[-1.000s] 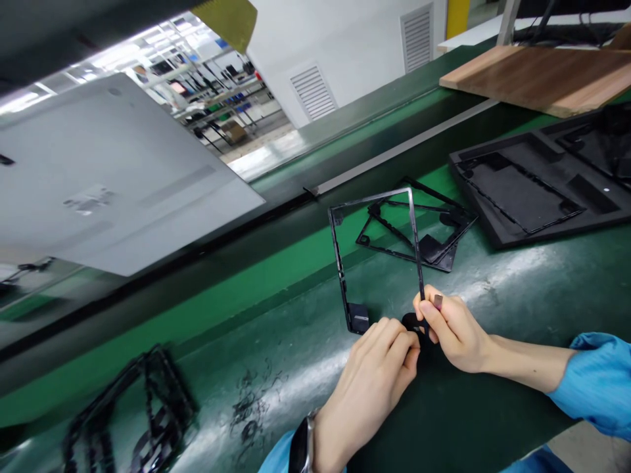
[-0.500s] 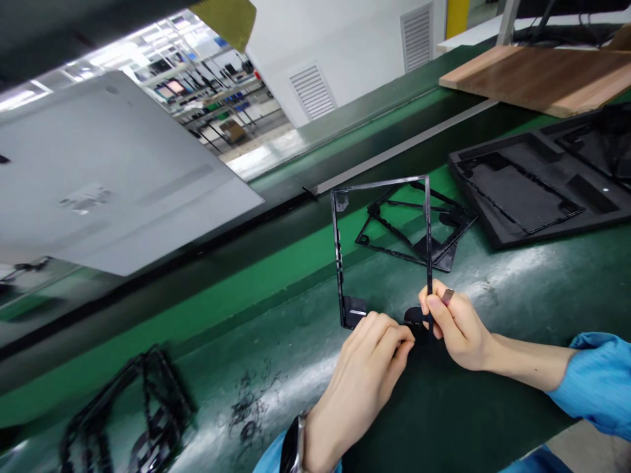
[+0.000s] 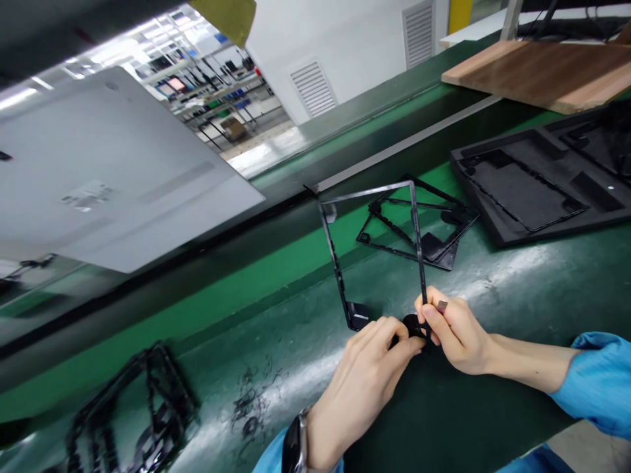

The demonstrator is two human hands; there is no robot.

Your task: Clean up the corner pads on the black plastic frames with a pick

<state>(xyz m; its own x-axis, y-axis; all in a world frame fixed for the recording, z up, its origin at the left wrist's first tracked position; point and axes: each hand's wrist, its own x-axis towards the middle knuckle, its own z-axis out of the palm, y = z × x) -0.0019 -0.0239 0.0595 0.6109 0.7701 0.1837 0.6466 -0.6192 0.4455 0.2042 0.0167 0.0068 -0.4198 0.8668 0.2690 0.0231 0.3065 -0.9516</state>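
A thin black rectangular plastic frame [image 3: 419,243] stands tilted up in front of me, held at its lower edge. The fingers of my left hand [image 3: 372,364] are closed on its bottom edge, next to a rounded black tab [image 3: 412,324]. My right hand [image 3: 458,334] grips the lower right corner, thumb and fingers pinched round the side bar. A small flat brownish piece [image 3: 442,306], perhaps a blade, sticks out between the right fingers. The fingertips hide most of the frame's bottom edge.
Behind the held frame lie more black frames [image 3: 394,253], overlapping. A black foam tray [image 3: 537,234] with frames stands at right, below a wooden board [image 3: 522,72]. Black trimmings [image 3: 251,401] lie on the green bench, with stacked frames [image 3: 162,394] at lower left. A grey panel [image 3: 123,171] rises at left.
The frame's top has tipped to the left. My left hand has shifted slightly right along the bottom edge, its thumb closer to my right fingers. My right hand stays nearly in place.
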